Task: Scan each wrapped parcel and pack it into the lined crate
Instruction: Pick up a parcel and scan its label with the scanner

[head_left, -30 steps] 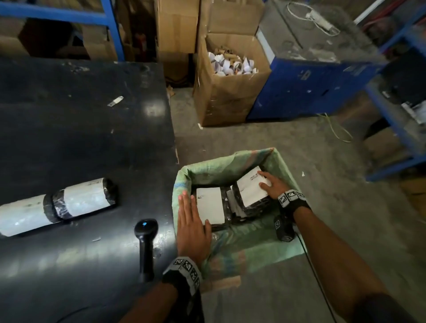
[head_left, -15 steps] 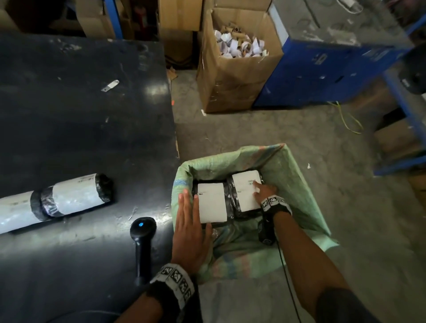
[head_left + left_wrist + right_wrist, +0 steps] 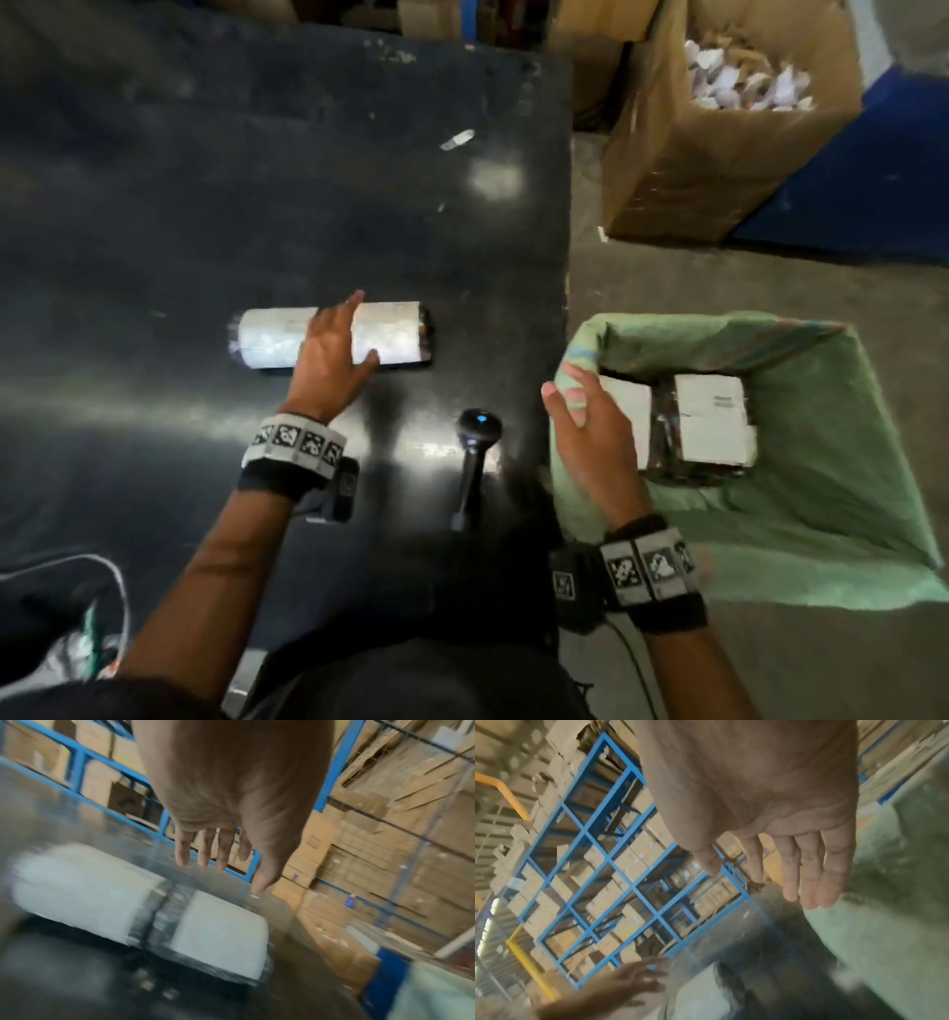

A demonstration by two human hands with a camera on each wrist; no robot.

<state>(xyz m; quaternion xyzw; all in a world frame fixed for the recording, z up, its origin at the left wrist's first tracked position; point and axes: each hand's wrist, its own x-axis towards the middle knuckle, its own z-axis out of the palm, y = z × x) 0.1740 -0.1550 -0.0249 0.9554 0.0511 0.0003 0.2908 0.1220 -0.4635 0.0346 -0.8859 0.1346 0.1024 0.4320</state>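
Observation:
A long wrapped parcel (image 3: 393, 334), white with dark taped bands, lies on the black table (image 3: 205, 205). My left hand (image 3: 334, 342) is spread over its middle with straight fingers; the left wrist view shows the fingers (image 3: 205, 854) just above the parcel (image 3: 115, 902). My right hand (image 3: 583, 416) hovers flat and empty over the left rim of the green-lined crate (image 3: 719, 329). Two packed parcels with white labels (image 3: 711, 424) lie side by side in the crate. In the right wrist view the fingers (image 3: 805, 878) hang above the green liner (image 3: 890, 912).
A black handheld scanner (image 3: 477, 447) with a blue light lies on the table between my hands, near the table's right edge. A cardboard box of paper scraps (image 3: 719, 169) and a blue cabinet (image 3: 873, 180) stand on the floor beyond the crate.
My left hand left the crate's rim and reached left over the parcel on the table. My right hand lifted off the parcels in the crate to its left rim.

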